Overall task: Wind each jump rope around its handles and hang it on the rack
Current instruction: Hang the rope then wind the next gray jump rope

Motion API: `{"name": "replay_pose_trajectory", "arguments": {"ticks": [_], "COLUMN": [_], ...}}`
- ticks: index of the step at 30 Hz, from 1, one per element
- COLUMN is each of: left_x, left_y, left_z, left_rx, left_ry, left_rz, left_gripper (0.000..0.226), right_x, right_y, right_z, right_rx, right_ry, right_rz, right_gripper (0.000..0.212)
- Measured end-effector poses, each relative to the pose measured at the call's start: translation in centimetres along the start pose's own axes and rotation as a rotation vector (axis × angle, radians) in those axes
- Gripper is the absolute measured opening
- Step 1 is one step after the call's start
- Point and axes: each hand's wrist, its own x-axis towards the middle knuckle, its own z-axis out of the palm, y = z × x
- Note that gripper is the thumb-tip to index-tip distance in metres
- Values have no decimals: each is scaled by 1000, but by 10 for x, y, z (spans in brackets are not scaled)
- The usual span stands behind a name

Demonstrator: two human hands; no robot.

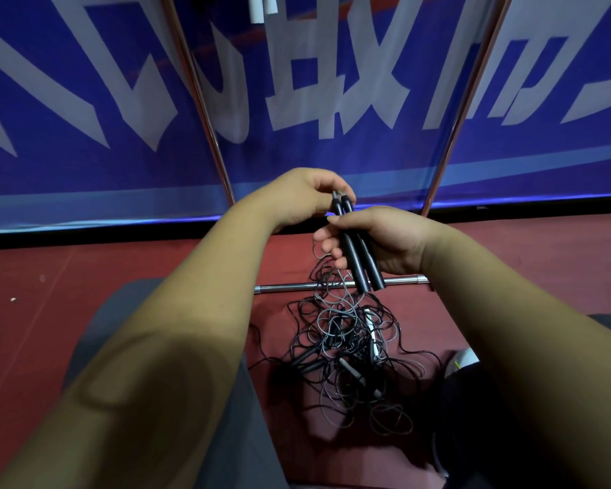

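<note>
Forearms near; right hand (pixel 385 238) grips paired black handles (pixel 359 264), left hand (pixel 297 199) pinches their tops: keep them parallel, wind snug, clear of the rope tangle (pixel 346 347).

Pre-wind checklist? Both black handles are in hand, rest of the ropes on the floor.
1. Black handles held side by side, ends even: ok.
2. Right hand grips both handles: ok.
3. Left hand pinches their top ends: ok; whether it holds the cord itself: cannot tell.
4. This rope's cord free of the rope pile: not ok, it trails down into the tangle.
5. Rack directly ahead: ok.
6. Free hanging spot on the rack: cannot tell, top is out of frame.
</note>
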Motion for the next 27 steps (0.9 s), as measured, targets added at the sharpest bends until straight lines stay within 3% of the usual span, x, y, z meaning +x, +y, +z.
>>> {"name": "replay_pose_trajectory", "arguments": {"ticks": [14, 17, 24, 27], "left_x": [0, -3, -20, -27], "left_y": [4, 7, 11, 13], "left_z": [-12, -19, -42, -48], "left_rx": [67, 23, -392, -496], "left_ry": [248, 172, -108, -140], "left_rz": [-60, -42, -107, -112], "left_gripper": [23, 30, 27, 26], "right_x": [-7, -8, -17, -20], "right_y": [-5, -6, -8, -9], "right_z": [1, 0, -6, -8], "right_rx": [-60, -65, -37, -7], "right_ry": [79, 90, 10, -39], "right_rz": [-69, -102, -125, -121], "right_gripper": [22, 21, 22, 23]}}
